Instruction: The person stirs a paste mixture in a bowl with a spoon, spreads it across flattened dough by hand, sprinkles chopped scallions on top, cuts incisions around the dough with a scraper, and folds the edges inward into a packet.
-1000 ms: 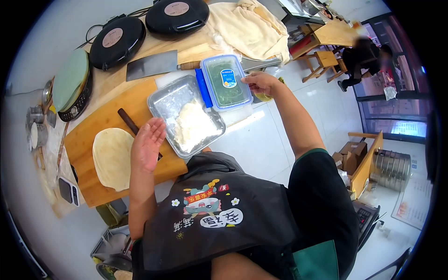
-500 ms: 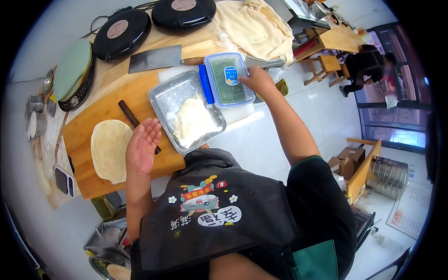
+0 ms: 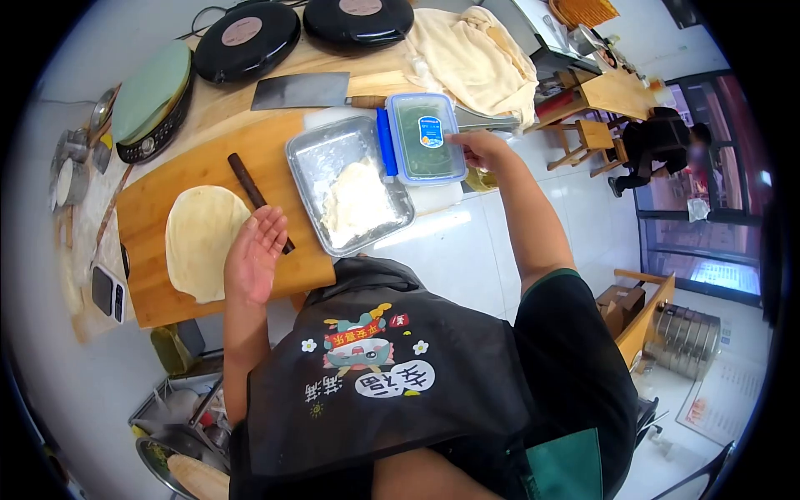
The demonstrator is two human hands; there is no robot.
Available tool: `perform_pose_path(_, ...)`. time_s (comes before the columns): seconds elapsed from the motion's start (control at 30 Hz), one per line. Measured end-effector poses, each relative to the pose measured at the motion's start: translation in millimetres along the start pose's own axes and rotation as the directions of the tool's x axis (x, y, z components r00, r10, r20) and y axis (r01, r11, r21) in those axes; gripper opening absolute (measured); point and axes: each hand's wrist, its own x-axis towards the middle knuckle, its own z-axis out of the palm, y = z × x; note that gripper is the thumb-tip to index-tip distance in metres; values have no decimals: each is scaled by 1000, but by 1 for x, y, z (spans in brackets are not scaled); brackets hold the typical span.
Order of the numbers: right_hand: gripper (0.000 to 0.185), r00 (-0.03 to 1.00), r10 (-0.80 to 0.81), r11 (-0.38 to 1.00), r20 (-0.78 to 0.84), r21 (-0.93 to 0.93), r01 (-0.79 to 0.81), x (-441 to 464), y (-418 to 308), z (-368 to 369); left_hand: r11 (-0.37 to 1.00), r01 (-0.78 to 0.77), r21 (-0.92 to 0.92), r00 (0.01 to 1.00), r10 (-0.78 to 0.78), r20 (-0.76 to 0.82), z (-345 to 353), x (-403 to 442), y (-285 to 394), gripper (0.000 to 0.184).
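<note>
My left hand (image 3: 256,254) is held palm up with its fingers stretched and nothing in it, beside the flat round dough (image 3: 200,242) and a dark rolling pin (image 3: 250,185) on the wooden board (image 3: 146,221). To its right, a clear container (image 3: 312,167) holds a white floury mass (image 3: 357,200). Against that container's far right side rests a lidded plastic box (image 3: 427,158) with one blue clasp sticking out. My right hand (image 3: 482,148) pinches the right edge of the box near its blue label; some fingertips are hidden.
A cleaver (image 3: 304,90) lies behind the board, with two black round appliances (image 3: 250,37) (image 3: 358,17) farther back. A cream cloth (image 3: 475,62) is bunched at the back right. A scale (image 3: 108,293) sits at the left. Across the room, a person (image 3: 658,143) is near a table.
The view has shifted, so the board and containers appear farther right and higher. My left hand has stayed spread beside the dough; my right hand remains at the box's edge.
</note>
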Motion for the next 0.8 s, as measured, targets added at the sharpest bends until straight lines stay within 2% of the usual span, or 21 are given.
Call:
perform_pose_path(0.1,25,998,-49,999,-43,10,49,-2,-1,2,1000,-17,-12,1000,17,-9,-3,-5,0,41)
perform_pose_path(0.2,29,995,-101,987,-5,-124,99,4,2,-8,999,-30,-19,999,29,-27,-5,-9,-2,40)
perform_pose_path(0.3,34,977,-150,961,-153,-256,107,4,6,-2,999,-17,-40,1000,16,-14,-9,-11,-3,43)
perform_pose_path(0.33,37,947,-252,890,-197,-432,148,3,3,-1,999,-21,-39,1000,21,-12,-7,-11,-4,43)
perform_pose_path(0.4,43,861,-460,658,-219,-735,164,0,-2,4,999,-26,-34,1000,26,-12,-4,-14,-5,42)
perform_pose_path(0.5,57,627,-745,535,-225,-763,362,-6,-15,20,999,-32,3,999,32,-17,1,-14,-6,39)
perform_pose_path(0.63,75,639,-769,390,-21,-807,443,14,-49,21,1000,-30,8,1000,30,6,9,-13,-10,39)
perform_pose_path(0.73,78,693,-715,325,92,-834,446,38,-63,17,999,-41,-13,999,41,24,11,-17,-14,39)
perform_pose_path(0.77,79,733,-664,353,151,-801,484,49,-66,14,999,-44,-23,999,44,14,8,-16,-18,38)
perform_pose_path(0.8,78,796,-578,341,180,-833,436,41,-76,19,998,-51,-34,999,51,-2,5,-18,-18,37)
